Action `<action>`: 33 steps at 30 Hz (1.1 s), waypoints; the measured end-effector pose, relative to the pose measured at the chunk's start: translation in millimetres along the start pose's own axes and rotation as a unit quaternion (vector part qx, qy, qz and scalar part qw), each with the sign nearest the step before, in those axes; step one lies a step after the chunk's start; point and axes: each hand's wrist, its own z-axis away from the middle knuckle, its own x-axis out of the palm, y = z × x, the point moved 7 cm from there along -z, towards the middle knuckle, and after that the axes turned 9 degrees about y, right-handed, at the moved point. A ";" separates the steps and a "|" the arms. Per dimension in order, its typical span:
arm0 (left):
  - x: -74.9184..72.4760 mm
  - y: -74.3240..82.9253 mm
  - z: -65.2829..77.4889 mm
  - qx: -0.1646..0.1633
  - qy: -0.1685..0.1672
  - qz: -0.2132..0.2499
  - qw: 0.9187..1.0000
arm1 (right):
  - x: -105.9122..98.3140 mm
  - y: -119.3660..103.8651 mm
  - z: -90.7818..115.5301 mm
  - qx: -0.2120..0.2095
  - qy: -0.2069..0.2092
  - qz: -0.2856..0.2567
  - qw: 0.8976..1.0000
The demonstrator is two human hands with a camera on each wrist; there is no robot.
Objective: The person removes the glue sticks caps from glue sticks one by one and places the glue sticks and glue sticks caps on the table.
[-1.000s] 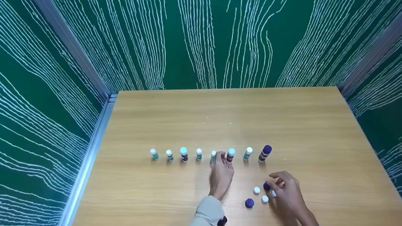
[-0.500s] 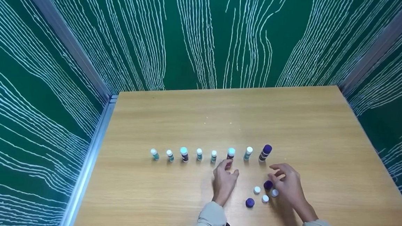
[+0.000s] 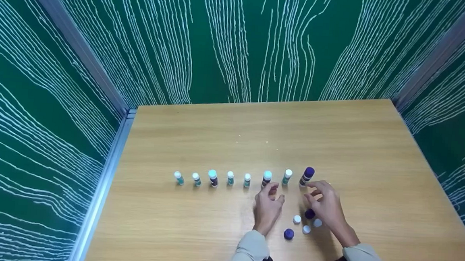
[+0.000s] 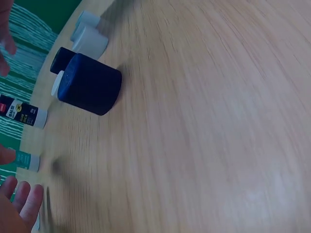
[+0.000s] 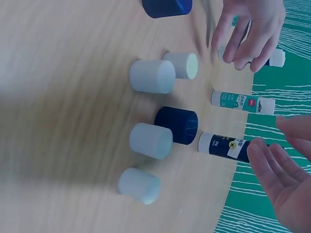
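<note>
Several glue sticks stand upright in a row on the table. At its right end is a dark glue stick with a purple top (image 3: 306, 177); beside it stands a teal glue stick (image 3: 287, 177). My right hand (image 3: 328, 207) has bent fingers near the purple-topped stick, whose upper part they hide in the right wrist view. My left hand (image 3: 268, 211) hovers just in front of a dark glue stick with a pale blue top (image 3: 267, 178), fingers loosely curved and holding nothing. Between and below the hands lie loose caps, including a purple cap (image 3: 288, 234) and a white cap (image 3: 297, 219).
Other glue sticks, such as a teal one (image 3: 178, 178) at the far left, continue the row. A dark cap (image 5: 176, 125) lies among several white caps (image 5: 152, 76). Green walls with white wavy lines (image 3: 230, 41) border the wooden table (image 3: 170, 223).
My left hand has drawn back from the middle of the row and shifted right. The right hand has moved from above the caps forward to the purple-topped glue stick.
</note>
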 end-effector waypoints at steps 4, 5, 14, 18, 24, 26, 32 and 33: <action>6.2 2.1 0.2 0.001 -0.001 0.006 1.000 | 4.5 -4.7 -5.3 -0.023 0.006 -0.003 1.000; 7.4 2.3 -0.2 -0.001 -0.002 0.003 1.000 | 6.1 -6.0 -6.8 -0.028 0.007 -0.002 1.000; 22.6 7.1 -6.0 -0.004 -0.013 0.005 1.000 | 15.1 -19.2 -20.6 -0.070 0.021 0.015 0.997; 27.7 11.8 -9.0 0.018 -0.013 -0.006 1.000 | 20.2 -23.8 -27.6 -0.079 0.014 0.018 0.997; 30.5 15.6 -12.1 0.040 0.003 -0.063 0.997 | 30.6 -25.9 -35.3 -0.057 -0.028 0.011 0.998; 31.6 17.4 -12.9 0.052 0.008 -0.075 0.996 | 33.8 -25.1 -37.5 -0.045 -0.039 0.006 0.998; 36.0 25.4 -14.9 0.119 -0.002 -0.077 0.990 | 44.4 -21.2 -42.8 -0.040 -0.041 -0.003 0.998; 36.5 26.5 -15.2 0.127 -0.005 -0.077 0.989 | 46.5 -20.5 -42.8 -0.040 -0.042 -0.004 0.998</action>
